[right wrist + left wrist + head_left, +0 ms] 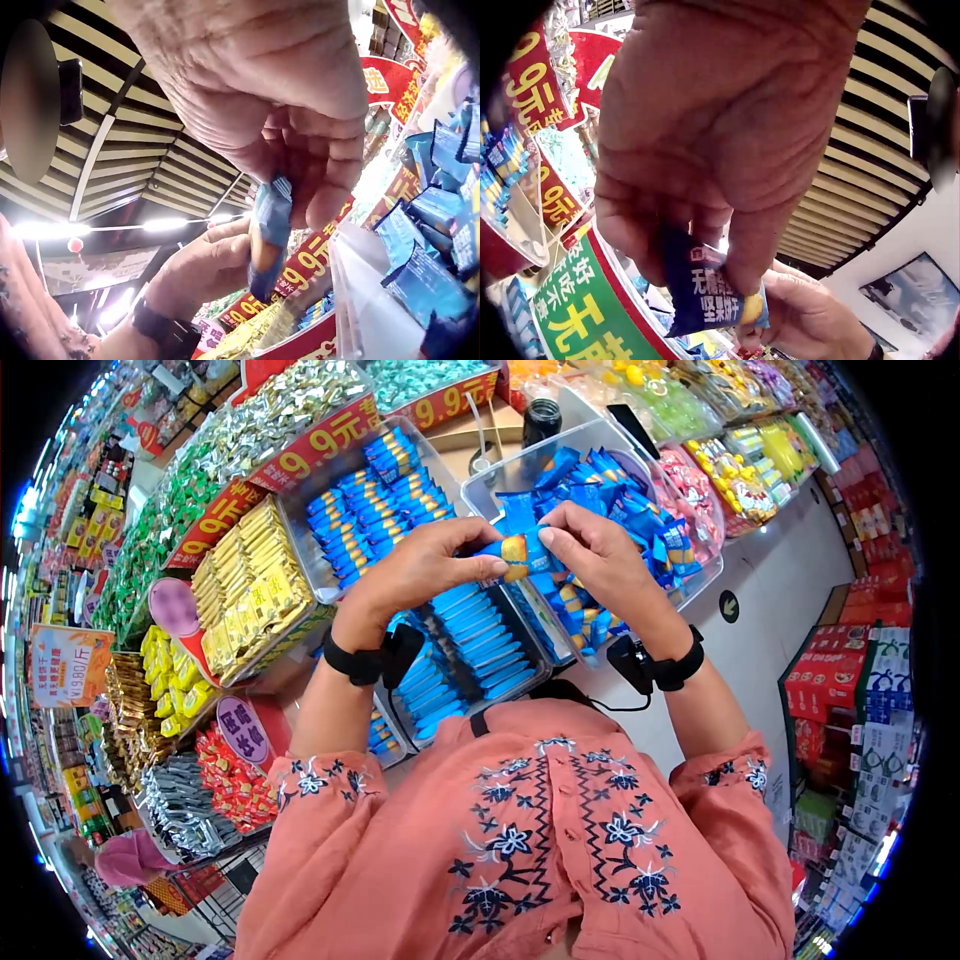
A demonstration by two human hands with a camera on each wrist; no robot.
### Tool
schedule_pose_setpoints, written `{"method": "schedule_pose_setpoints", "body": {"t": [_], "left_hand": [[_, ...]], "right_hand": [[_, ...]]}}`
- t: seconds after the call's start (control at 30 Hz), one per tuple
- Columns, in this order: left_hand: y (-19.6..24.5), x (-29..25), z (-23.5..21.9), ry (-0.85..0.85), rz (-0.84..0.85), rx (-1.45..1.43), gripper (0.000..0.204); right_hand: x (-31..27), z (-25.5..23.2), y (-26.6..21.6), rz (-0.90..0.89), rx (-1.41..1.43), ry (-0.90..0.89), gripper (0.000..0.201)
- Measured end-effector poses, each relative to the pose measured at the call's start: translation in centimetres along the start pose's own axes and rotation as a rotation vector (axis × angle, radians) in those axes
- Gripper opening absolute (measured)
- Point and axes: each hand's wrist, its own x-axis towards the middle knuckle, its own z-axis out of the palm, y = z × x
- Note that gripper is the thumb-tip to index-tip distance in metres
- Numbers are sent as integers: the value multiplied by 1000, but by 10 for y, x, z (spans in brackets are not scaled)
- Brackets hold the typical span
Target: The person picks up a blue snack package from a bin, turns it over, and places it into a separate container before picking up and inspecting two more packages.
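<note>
Both hands meet in the head view over a clear tub of loose blue packets (606,475). My left hand (425,565) pinches one end of a small blue biscuit packet (514,554) between thumb and fingers. At the other end, my right hand (607,565) pinches it too. White lettering and part of a biscuit picture face the left wrist camera on the packet (712,296). Seen from the right wrist, the packet (271,225) stretches between the two hands, its crimped end near the right fingers.
Blue packets (345,525) stand in rows left of the tub, with light blue packets (480,640) nearer the body. Yellow-wrapped sweets (255,585) and red price signs (315,445) lie farther left. Beyond the tub stands a dark bottle (542,422). Grey floor (775,585) shows at right.
</note>
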Motion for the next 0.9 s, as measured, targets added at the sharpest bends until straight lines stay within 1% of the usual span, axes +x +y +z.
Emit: {"method": "schedule_pose_setpoints", "body": {"t": [0.07, 0.1, 0.13, 0.2, 0.27, 0.3, 0.4, 0.43, 0.47, 0.57, 0.9], "left_hand": [[6, 2, -19, -28, -23, 36, 24], [9, 2, -30, 86, -18, 149, 25], [-7, 11, -50, 159, 36, 118, 27], [-30, 27, -89, 342, 14, 61, 27], [-82, 49, -136, 549, -4, 440, 27], [-90, 56, -146, 576, -115, 526, 28], [-140, 80, -159, 567, -231, 681, 37], [-149, 84, -152, 597, -167, 855, 36], [-158, 87, -146, 611, -196, 880, 35], [-179, 98, -139, 575, -193, 955, 33], [-202, 114, -137, 553, -109, 1173, 31]], "right_hand": [[4, 0, -3, 0, 74, 34, 14], [5, -2, -10, 16, 104, 60, 17], [7, -6, -10, 35, 101, 63, 20], [9, -19, -3, 77, 95, 70, 26], [11, -26, 3, 92, 111, 78, 27], [11, -28, 5, 107, 123, 82, 27], [11, -29, 10, 141, 145, 77, 26], [11, -30, 12, 154, 160, 74, 26], [12, -30, 14, 168, 175, 71, 26], [13, -35, 16, 209, 183, 77, 25], [22, -38, 25, 266, 215, 61, 24]]}}
